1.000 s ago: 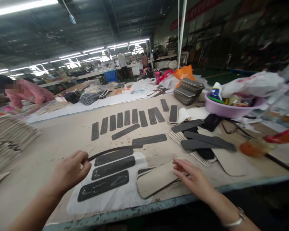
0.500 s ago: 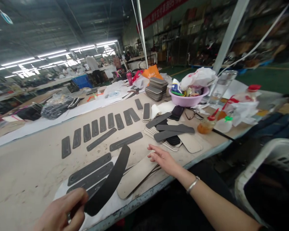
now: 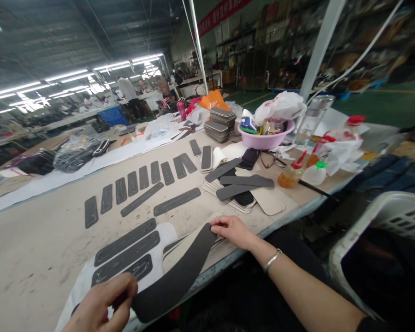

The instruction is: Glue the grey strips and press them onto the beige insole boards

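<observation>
A long dark grey strip (image 3: pixel 176 281) with rounded ends is stretched between my two hands. At its near end, my left hand (image 3: pixel 107 299) pinches it with closed fingers. My right hand (image 3: pixel 233 230), with a silver bracelet at the wrist, grips the far end between thumb and fingers. Beneath the strip lie beige long pieces (image 3: pixel 176 252), partly covered by it. Left of them, several dark strips (image 3: pixel 126 242) with shiny wet-looking lines rest on a white sheet (image 3: pixel 168 230). Further back, a row of shorter dark pieces (image 3: pixel 121 191) lies on the table.
More grey strips (image 3: pixel 245 181) and beige pieces lie piled beyond my right hand. Behind stand a stack of pieces (image 3: pixel 217 131), a purple basin (image 3: pixel 267 139) and a glue-like amber bottle (image 3: pixel 290 175). A white plastic basket (image 3: pixel 366 216) is at the right, past the table edge.
The dark strip has moved right and down over the beige pieces. My right hand, earlier resting at the beige pieces, now holds the strip's far end. The view has shifted slightly.
</observation>
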`<state>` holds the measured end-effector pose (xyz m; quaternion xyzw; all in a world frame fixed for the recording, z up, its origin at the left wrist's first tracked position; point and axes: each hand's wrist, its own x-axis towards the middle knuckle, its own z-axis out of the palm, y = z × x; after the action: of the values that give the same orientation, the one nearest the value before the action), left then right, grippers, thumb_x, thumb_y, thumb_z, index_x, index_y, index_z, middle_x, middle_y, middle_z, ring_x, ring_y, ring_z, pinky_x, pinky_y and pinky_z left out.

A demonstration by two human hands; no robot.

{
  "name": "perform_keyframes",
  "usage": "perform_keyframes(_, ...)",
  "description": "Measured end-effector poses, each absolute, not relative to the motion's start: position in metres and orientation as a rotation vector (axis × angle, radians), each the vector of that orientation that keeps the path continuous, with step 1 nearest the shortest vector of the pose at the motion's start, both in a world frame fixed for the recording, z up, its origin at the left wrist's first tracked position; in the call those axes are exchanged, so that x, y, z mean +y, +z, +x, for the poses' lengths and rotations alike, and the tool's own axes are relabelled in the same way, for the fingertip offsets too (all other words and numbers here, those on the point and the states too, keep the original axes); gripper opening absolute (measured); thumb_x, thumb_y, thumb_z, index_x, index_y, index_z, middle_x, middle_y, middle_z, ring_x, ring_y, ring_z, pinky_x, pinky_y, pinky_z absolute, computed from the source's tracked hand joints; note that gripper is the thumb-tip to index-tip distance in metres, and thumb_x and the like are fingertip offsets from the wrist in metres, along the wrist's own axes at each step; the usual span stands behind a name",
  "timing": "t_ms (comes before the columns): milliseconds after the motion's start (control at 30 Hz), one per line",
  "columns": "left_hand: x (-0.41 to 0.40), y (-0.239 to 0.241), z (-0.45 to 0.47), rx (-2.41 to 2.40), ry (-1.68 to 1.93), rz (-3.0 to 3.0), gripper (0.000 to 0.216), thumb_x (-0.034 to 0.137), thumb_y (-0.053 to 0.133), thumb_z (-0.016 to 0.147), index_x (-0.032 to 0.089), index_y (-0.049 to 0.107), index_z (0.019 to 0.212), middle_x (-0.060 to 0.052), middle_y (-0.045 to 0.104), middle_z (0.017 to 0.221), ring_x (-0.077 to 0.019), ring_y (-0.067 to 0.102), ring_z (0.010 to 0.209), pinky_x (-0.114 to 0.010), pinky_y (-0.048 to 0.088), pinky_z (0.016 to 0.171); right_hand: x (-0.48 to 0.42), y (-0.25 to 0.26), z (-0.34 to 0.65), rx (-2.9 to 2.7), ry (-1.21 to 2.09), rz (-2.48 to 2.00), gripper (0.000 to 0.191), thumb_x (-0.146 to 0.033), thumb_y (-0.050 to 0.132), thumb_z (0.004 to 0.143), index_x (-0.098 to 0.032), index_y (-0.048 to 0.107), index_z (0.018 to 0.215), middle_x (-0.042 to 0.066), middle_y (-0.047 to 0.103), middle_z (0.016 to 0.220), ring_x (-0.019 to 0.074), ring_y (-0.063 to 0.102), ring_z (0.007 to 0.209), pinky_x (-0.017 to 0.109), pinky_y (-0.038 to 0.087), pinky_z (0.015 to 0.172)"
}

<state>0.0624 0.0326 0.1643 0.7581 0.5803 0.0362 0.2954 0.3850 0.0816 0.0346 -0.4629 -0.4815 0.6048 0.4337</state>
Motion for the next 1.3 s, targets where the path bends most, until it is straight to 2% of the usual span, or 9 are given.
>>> perform_keyframes(233,0.059,0.117,0.072,1.436,0.148,1.398,0.012,0.031,0.044,0.066,0.020,0.044,0.064,0.004,0.045,0.046,-0.0121,0.044,0.046,-0.021,0.031,0.044,0.092,0.030,0.408,-1.310,1.232,-1.480,0.020,-0.034,0.065,0.068,-0.017,0.057,0.075,-0.003,0.058,0.061,0.0115,0.053,0.056,0.023,0.039,0.052)
perform_keyframes(400,0.079,0.094,0.082,1.439,0.207,1.250,0.016,0.033,0.048,0.063,0.018,0.046,0.060,0.005,0.047,0.044,-0.0087,0.039,0.040,-0.020,0.024,0.039,0.111,0.032,0.414,-1.395,1.070,-1.700,0.018,-0.034,0.065,0.068,-0.018,0.061,0.074,0.000,0.064,0.067,0.0141,0.058,0.062,0.024,0.041,0.057)
perform_keyframes(633,0.087,0.066,0.081,1.483,0.200,1.229,0.019,0.036,0.049,0.064,0.017,0.047,0.059,0.005,0.046,0.046,-0.0079,0.041,0.039,-0.019,0.023,0.037,0.120,0.028,0.413,-1.437,1.062,-1.839,0.016,-0.033,0.066,0.067,-0.018,0.065,0.073,0.001,0.066,0.069,0.0158,0.061,0.065,0.025,0.042,0.060)
perform_keyframes(833,0.087,0.057,0.084,1.488,0.203,1.206,0.021,0.038,0.050,0.063,0.017,0.048,0.060,0.004,0.050,0.048,-0.0091,0.045,0.041,-0.019,0.024,0.036,0.123,0.026,0.412,-1.478,1.035,-1.893,0.024,-0.031,0.064,0.069,-0.017,0.068,0.088,0.003,0.069,0.080,0.0178,0.063,0.073,0.027,0.045,0.069)
perform_keyframes(1000,0.088,0.052,0.084,1.503,0.221,1.189,0.020,0.036,0.049,0.063,0.017,0.047,0.059,0.003,0.051,0.049,-0.0086,0.045,0.040,-0.019,0.025,0.035,0.125,0.024,0.413,-1.543,1.015,-1.894,0.017,-0.031,0.061,0.071,-0.021,0.071,0.080,0.002,0.070,0.082,0.0192,0.063,0.079,0.028,0.045,0.073)
perform_keyframes(1300,0.085,0.049,0.083,1.543,0.264,1.201,0.018,0.032,0.046,0.069,0.017,0.046,0.058,0.003,0.050,0.047,-0.0079,0.043,0.038,-0.019,0.024,0.035,0.123,0.023,0.414,-1.693,0.912,-1.965,0.022,-0.039,0.057,0.075,-0.024,0.071,0.081,0.000,0.070,0.082,0.0204,0.062,0.079,0.029,0.043,0.071)
